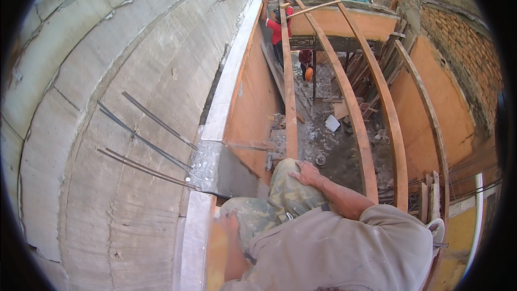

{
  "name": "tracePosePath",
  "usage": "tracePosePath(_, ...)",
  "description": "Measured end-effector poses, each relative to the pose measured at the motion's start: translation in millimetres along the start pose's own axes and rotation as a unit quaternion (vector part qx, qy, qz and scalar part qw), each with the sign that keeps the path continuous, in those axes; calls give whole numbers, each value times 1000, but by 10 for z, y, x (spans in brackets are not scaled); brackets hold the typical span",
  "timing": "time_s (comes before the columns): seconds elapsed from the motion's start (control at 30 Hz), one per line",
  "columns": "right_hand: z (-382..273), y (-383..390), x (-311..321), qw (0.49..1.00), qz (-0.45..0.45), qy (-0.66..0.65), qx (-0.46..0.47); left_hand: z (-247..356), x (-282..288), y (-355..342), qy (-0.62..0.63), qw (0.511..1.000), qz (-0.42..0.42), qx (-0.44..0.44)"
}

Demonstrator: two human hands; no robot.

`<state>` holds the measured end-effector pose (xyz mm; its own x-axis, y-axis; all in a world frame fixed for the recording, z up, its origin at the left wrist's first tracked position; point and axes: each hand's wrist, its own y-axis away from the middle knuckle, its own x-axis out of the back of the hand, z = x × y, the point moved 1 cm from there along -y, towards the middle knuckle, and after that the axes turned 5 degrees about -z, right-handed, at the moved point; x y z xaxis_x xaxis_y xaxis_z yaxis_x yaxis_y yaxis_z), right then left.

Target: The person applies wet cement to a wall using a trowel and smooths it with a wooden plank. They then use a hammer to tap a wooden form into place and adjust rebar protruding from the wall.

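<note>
My right hand (307, 174) lies over my bent knee, which is covered by camouflage trousers (288, 191). Its fingers are stretched out and hold nothing. Lower and to the left, my left hand (230, 222) rests against the other trouser leg beside the pale wall top (196, 237). Its fingers look loosely extended with nothing visible in them, though part of the hand blends into the leg. From my knee a long wooden beam (291, 102) runs away toward the far wall.
More wooden beams (350, 102) span an open drop to a rubble-strewn floor (344, 145). Steel rods (145, 134) stick out at left, by a grey concrete wall (145, 75). A person in red (276, 29) stands at the far beam ends; another person (305, 60) is below.
</note>
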<state>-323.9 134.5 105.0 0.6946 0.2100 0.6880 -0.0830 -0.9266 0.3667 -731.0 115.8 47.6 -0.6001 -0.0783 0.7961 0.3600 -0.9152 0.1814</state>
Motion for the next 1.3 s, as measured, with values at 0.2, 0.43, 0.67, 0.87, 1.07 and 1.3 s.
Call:
tracePosePath(0.2,-1,25,27,1000,-5,0,3,52,0,27,-6,1000,8,-8)
tracePosePath(0.43,29,2,10,1000,3,-6,18,97,59,17,-56,996,-64,29)
tracePosePath(0.67,58,-33,-8,1000,5,-6,17,76,2,28,-6,1000,11,2)
tracePosePath(0.87,78,-46,1,1000,11,-2,22,112,-22,32,-5,1000,11,-2)
tracePosePath(1.07,17,-96,-57,1000,0,7,26,-79,27,-166,2,997,64,-45)
tracePosePath(1.3,-63,-182,-35,996,-23,84,-14,-622,490,-991,11,973,225,47)
